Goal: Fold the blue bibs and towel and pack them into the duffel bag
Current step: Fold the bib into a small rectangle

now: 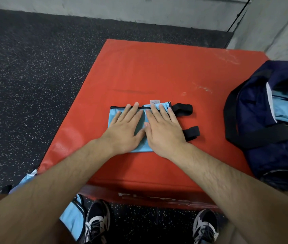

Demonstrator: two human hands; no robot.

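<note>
Folded light-blue thin cloth bib (113, 118): smooth, matt, black woven straps. Red vinyl-covered box top (157, 71): slight sheen, scuffed. Black speckled rubber floor (34, 67): rough. Navy fabric duffel bag (271, 155): faintly glossy.

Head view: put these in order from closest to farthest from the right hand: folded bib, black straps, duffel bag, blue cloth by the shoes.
1. folded bib, pressed under the right hand
2. black straps, just right of it
3. duffel bag, far right
4. blue cloth, floor, lower left
</note>
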